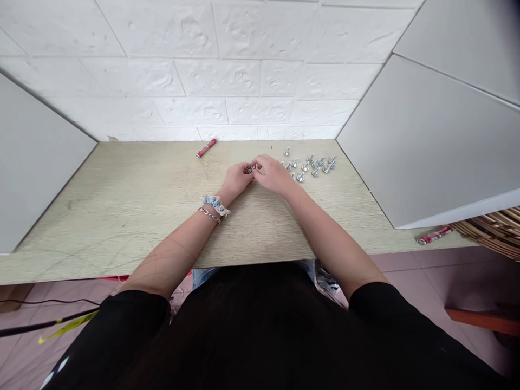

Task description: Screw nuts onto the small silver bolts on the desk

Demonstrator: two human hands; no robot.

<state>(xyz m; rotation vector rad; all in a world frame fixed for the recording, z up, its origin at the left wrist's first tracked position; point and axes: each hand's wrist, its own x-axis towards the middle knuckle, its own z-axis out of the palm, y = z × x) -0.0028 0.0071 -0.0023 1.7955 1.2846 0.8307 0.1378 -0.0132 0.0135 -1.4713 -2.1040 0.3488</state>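
Observation:
My left hand and my right hand meet above the middle of the table, fingertips pinched together. Between them is a small silver metal bolt, partly covered by the fingers. To the right of my right hand, several silver bolts with wide round bases stand or lie on the tabletop, most with their threaded stems pointing up. One bolt stands a little apart, nearer the wall. Some bolts beside my right hand are partly hidden by it.
The pale wooden table is bounded by a white brick-pattern wall and grey panels on both sides. A red tube lies near the wall. Another red tube rests at the right front, beside a woven brown object.

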